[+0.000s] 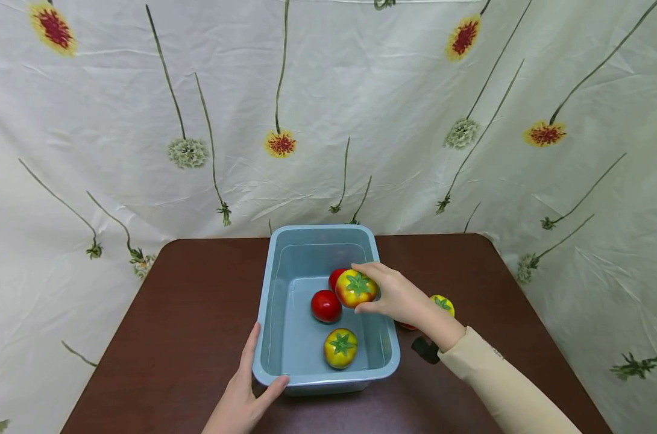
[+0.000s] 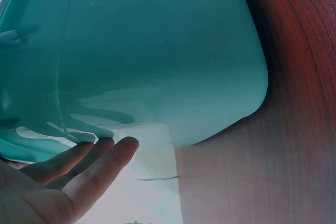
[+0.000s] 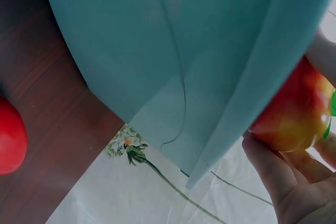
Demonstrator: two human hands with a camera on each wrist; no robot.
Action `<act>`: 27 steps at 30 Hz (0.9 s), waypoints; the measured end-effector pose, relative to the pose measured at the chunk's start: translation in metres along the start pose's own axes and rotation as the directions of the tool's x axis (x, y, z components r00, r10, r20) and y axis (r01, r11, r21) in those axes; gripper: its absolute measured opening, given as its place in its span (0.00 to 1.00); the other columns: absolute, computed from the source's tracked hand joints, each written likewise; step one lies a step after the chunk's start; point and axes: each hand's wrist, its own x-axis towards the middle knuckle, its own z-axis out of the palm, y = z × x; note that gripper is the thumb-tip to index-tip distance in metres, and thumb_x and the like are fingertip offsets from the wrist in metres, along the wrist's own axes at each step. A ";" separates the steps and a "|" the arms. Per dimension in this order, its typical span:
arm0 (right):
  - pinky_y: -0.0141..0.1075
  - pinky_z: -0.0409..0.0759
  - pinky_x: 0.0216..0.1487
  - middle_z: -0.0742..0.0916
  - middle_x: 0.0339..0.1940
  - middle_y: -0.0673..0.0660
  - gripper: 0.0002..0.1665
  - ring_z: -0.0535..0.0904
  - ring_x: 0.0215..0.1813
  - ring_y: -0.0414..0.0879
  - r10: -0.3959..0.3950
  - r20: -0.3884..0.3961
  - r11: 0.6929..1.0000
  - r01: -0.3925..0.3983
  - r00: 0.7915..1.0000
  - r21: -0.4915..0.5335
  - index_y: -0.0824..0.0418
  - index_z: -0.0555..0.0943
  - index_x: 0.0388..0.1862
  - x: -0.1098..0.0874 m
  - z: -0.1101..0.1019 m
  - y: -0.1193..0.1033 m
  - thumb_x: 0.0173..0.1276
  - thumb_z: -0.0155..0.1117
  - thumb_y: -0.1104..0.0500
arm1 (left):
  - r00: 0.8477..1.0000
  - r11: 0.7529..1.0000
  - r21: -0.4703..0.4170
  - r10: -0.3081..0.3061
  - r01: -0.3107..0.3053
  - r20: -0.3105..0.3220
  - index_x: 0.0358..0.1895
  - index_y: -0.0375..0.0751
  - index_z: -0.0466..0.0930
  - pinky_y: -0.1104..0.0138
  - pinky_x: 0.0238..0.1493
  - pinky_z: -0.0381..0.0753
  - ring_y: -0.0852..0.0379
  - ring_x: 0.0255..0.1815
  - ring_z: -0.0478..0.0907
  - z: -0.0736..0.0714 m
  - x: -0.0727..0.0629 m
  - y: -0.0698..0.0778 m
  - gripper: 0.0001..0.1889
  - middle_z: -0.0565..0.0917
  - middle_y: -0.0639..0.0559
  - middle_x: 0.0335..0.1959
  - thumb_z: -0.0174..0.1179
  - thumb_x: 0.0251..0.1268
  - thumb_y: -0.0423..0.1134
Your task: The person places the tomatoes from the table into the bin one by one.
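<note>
In the head view my right hand [image 1: 385,292] grips a yellow-and-red toy tomato [image 1: 354,288] with a green leafy top. The hand holds it over the right side of a light-blue plastic bin [image 1: 274,289]. Inside the bin lie a red toy tomato [image 1: 326,306], another red one [image 1: 336,276] partly hidden behind the held tomato, and a yellow toy tomato [image 1: 340,348] near the front. My left hand [image 1: 240,392] rests against the bin's near left corner, thumb at the front rim. Its straight fingers [image 2: 107,174] touch the outer wall in the left wrist view.
Right of the bin, a yellow toy tomato [image 1: 442,303] sits on the dark brown table [image 1: 209,301], partly behind my right forearm. A red toy tomato [image 3: 9,137] is on the table in the right wrist view. Behind the table hangs a white flower-print cloth [image 1: 328,72].
</note>
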 end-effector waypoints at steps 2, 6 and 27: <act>0.45 0.82 0.57 0.78 0.64 0.60 0.47 0.77 0.58 0.52 0.002 0.011 1.000 -0.002 1.000 0.007 0.60 0.69 0.71 0.000 0.002 0.000 0.55 0.79 0.53 | 1.000 1.000 -0.003 -0.003 0.003 0.001 0.80 0.57 0.30 0.44 0.67 0.67 0.40 0.73 0.62 0.000 0.000 0.000 0.55 0.50 0.42 0.80 0.64 0.62 0.59; 0.45 0.82 0.56 0.78 0.63 0.59 0.47 0.77 0.57 0.51 0.011 0.027 1.000 -0.011 1.000 0.006 0.60 0.70 0.71 0.000 0.004 0.002 0.54 0.79 0.53 | 1.000 1.000 0.000 -0.003 0.003 0.001 0.80 0.57 0.30 0.43 0.68 0.67 0.40 0.73 0.62 0.000 0.000 0.000 0.55 0.50 0.42 0.80 0.64 0.62 0.59; 0.49 0.80 0.58 0.80 0.63 0.60 0.41 0.78 0.62 0.54 -0.059 -0.056 0.998 0.058 0.997 -0.026 0.62 0.75 0.67 -0.004 0.001 0.010 0.55 0.79 0.56 | 1.000 1.000 0.013 0.000 0.000 0.002 0.80 0.57 0.30 0.43 0.68 0.67 0.40 0.72 0.62 0.000 0.001 0.000 0.55 0.50 0.42 0.79 0.64 0.62 0.59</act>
